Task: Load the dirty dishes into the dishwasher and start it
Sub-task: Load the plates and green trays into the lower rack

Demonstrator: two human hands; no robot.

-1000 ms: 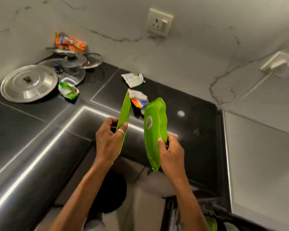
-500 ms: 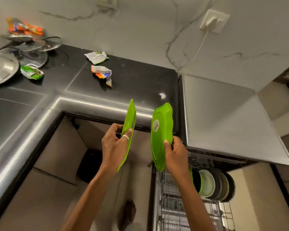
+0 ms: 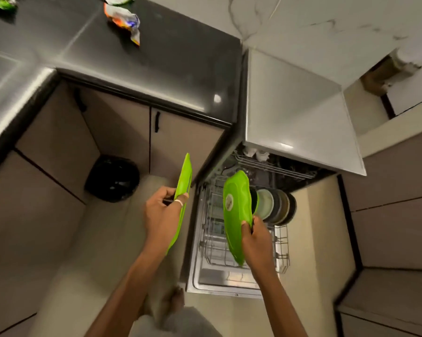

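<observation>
Change over the last second: both plates were up over the worktop (image 3: 156,57) near its far edge. They're now down off its front edge, and the view has swung onto the open dishwasher (image 3: 290,105).

- Left hand (image 3: 162,215): fingers (image 3: 180,197) curled round the rim of the left green plate (image 3: 185,181), held edge-on over the floor, just left of the dishwasher door.
- Right hand (image 3: 256,239): pinching the lower rim of the right green plate (image 3: 235,215), upright, over the pulled-out lower rack (image 3: 211,239).
- A row of dishes (image 3: 275,206) already stands at the rack's far right corner; the near and left tines look free.
- Wrapper (image 3: 124,20) left on the worktop, not part of this.

My read: carry done, slotting comes next, right plate first beside that row. Start is still a way off.
</observation>
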